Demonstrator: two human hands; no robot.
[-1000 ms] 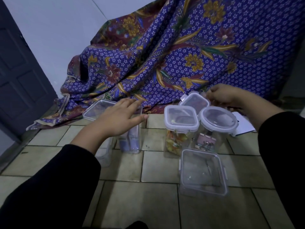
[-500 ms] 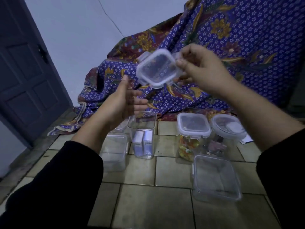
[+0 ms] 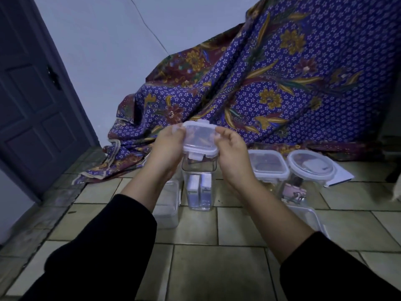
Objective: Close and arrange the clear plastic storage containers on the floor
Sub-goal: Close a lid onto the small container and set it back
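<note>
Left hand and right hand, fingers curled, grip opposite edges of the clear square plastic snap-lid, held over the tall clear plastic container on the tiled floor. Lid-to-rim contact unclear. The left forearm partly hides the low clear box.

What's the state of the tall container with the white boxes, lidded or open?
Open: the left hand and right hand hold the lid tilted above the tall container, front latch hanging unclipped.

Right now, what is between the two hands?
Head view: a square clear lid, gripped by the left hand and right hand, over the tall container.
</note>
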